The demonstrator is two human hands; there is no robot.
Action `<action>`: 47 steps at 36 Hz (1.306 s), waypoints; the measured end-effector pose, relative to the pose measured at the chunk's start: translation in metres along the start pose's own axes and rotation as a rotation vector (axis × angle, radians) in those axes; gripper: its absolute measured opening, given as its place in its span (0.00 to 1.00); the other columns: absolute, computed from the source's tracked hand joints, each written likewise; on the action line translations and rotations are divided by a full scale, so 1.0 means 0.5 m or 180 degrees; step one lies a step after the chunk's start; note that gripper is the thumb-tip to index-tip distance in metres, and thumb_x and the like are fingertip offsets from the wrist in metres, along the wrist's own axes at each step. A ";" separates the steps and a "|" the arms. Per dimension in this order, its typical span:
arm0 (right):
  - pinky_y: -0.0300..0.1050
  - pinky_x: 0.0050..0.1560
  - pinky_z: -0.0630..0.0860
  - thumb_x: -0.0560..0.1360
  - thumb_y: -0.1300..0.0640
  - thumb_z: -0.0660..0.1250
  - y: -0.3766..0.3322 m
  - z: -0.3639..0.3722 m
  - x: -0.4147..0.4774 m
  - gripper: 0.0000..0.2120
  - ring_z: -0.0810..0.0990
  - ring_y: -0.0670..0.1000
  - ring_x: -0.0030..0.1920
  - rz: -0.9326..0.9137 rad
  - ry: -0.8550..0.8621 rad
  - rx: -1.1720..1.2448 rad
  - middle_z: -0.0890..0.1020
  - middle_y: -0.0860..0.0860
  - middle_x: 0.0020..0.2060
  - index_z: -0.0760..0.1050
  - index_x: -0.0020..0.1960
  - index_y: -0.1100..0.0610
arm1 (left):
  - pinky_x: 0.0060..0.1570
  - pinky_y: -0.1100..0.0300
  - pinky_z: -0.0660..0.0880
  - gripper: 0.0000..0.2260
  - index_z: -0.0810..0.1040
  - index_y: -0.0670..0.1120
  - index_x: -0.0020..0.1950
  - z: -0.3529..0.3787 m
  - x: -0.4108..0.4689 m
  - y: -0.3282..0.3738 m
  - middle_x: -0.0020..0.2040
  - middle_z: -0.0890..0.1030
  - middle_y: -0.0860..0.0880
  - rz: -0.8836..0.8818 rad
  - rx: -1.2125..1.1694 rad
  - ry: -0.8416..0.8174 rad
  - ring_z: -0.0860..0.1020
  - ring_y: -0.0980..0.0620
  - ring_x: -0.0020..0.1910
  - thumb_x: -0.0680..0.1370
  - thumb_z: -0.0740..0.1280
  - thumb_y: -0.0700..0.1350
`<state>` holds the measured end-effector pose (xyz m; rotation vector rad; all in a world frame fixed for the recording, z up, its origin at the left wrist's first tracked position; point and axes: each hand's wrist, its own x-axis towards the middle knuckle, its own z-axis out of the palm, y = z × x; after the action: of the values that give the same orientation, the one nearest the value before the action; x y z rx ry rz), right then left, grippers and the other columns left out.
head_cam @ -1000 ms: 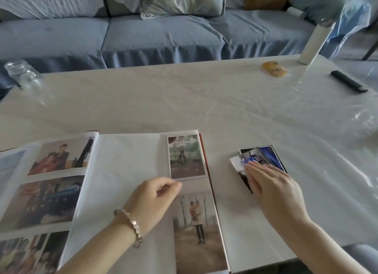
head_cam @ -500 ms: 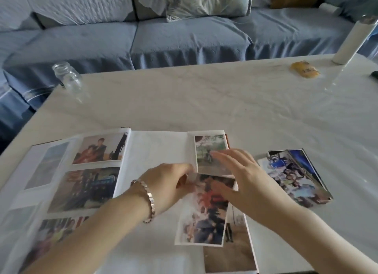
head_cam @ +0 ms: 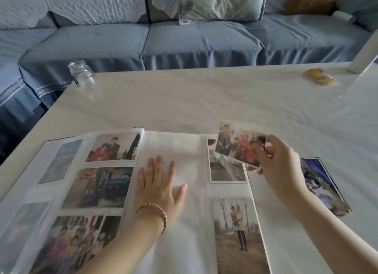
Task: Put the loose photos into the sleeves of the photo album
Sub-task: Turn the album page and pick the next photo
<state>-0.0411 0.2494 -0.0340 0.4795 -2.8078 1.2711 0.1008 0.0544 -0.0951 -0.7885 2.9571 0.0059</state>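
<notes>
From the head view, the album (head_cam: pixel 184 149) lies open at the bottom of the frame, near the front edge of the tabletop (head_cam: pixel 204 102). Its left side and its bottom are cut off by the frame. The left hand (head_cam: pixel 158 183) lies flat on the white middle page, fingers straight and a little apart, holding nothing. A bracelet (head_cam: pixel 152 208) is on that wrist.

The right hand (head_cam: pixel 280 171) pinches a photo (head_cam: pixel 237 145) by its right edge, over the top right corner of the album. This photo hides the top of a picture already in a sleeve. I cannot tell if it touches the page.

The pile (head_cam: pixel 325 190) of loose photos lies at the right of the frame, just beside the album. The right wrist hides part of it.

Past the album the tabletop runs wide to its far edge. A jar (head_cam: pixel 82 74) stands at the upper left corner of it. A yellow thing (head_cam: pixel 319 79) lies at the upper right; I cannot make out what it is. A white bottle (head_cam: pixel 364 53) there is cut off by the frame. A sofa (head_cam: pixel 184 40) fills the top.

The pictures on the left page are blurry.
</notes>
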 end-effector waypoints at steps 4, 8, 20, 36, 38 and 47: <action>0.39 0.30 0.70 0.78 0.55 0.63 -0.009 0.022 0.011 0.15 0.82 0.58 0.36 -0.0018 0.0096 -0.0018 0.84 0.56 0.46 0.73 0.64 0.58 | 0.67 0.52 0.48 0.28 0.76 0.45 0.65 0.010 -0.001 -0.006 0.65 0.74 0.38 0.0167 -0.0123 0.0235 0.73 0.36 0.63 0.72 0.53 0.59; 0.54 0.40 0.78 0.78 0.58 0.62 -0.032 0.039 0.008 0.12 0.81 0.61 0.36 -0.0056 -0.0053 -0.0069 0.83 0.55 0.44 0.75 0.59 0.62 | 0.68 0.51 0.50 0.28 0.75 0.46 0.65 0.013 -0.010 -0.005 0.65 0.74 0.39 0.0104 -0.0197 0.0279 0.72 0.36 0.64 0.72 0.53 0.59; 0.37 0.22 0.70 0.76 0.58 0.65 -0.023 0.055 0.026 0.06 0.80 0.50 0.23 0.0245 -0.0975 -0.0100 0.83 0.55 0.31 0.79 0.43 0.57 | 0.67 0.45 0.54 0.30 0.76 0.44 0.64 0.010 -0.009 -0.002 0.65 0.70 0.30 -0.0258 -0.0335 0.0182 0.67 0.32 0.67 0.71 0.53 0.60; 0.33 0.17 0.67 0.76 0.60 0.67 -0.072 0.171 0.106 0.11 0.74 0.44 0.17 0.0644 -0.2118 0.0233 0.75 0.53 0.21 0.73 0.35 0.59 | 0.68 0.48 0.50 0.30 0.77 0.45 0.63 0.012 -0.009 -0.002 0.66 0.70 0.32 -0.0272 -0.0308 0.0246 0.67 0.34 0.68 0.71 0.53 0.61; 0.34 0.18 0.69 0.76 0.60 0.67 -0.079 0.181 0.110 0.11 0.77 0.46 0.19 0.0708 -0.2293 0.0284 0.75 0.54 0.21 0.71 0.36 0.61 | 0.69 0.48 0.50 0.31 0.75 0.47 0.65 0.009 -0.010 -0.002 0.68 0.68 0.33 -0.0322 -0.0337 0.0274 0.65 0.35 0.69 0.71 0.51 0.61; 0.33 0.23 0.73 0.74 0.63 0.68 -0.053 0.171 0.102 0.02 0.79 0.43 0.23 0.0843 -0.1862 0.0700 0.80 0.50 0.32 0.77 0.47 0.60 | 0.70 0.48 0.47 0.34 0.69 0.48 0.70 0.000 -0.011 -0.002 0.72 0.60 0.33 -0.0408 -0.0283 0.0266 0.57 0.35 0.73 0.71 0.45 0.62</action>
<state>-0.0732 0.1565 -0.0645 0.5837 -3.3067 1.7516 0.1062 0.0564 -0.0944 -1.0130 2.9956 0.0995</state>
